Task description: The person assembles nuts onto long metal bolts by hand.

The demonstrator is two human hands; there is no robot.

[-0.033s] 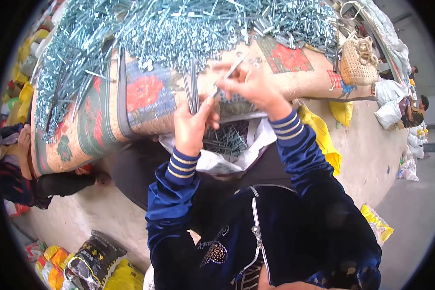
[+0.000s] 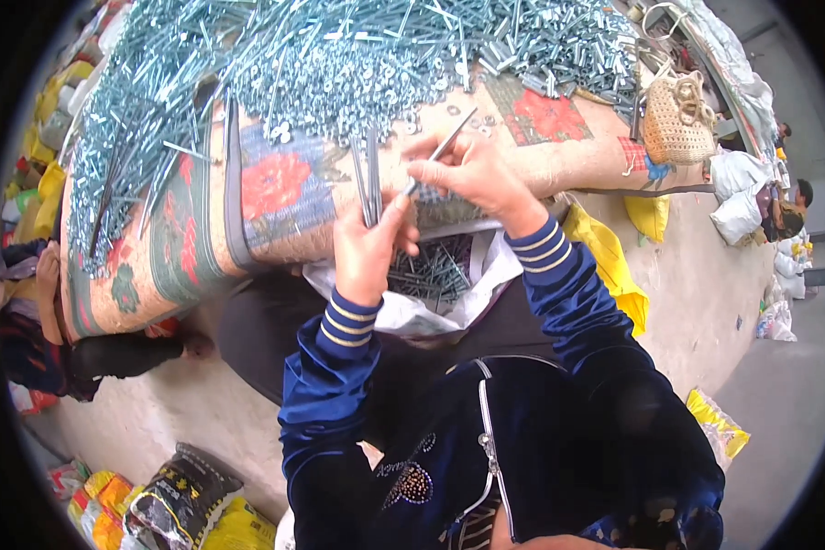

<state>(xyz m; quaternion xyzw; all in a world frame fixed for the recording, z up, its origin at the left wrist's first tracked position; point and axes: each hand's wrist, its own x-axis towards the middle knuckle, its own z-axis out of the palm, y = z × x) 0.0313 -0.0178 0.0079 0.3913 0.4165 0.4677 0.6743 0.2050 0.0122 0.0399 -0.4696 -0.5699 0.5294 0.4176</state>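
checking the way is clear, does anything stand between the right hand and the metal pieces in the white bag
In this view, only the near edge of the patterned mat lies between the right hand and the metal pieces in the white bag.

One crocheted bag (image 2: 678, 128) shows, with rods (image 2: 456, 133) and washers (image 2: 339, 89) beyond counting.

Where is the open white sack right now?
In the head view, near the centre, the open white sack shows below the left hand and right hand, by the near edge of the patterned cloth.
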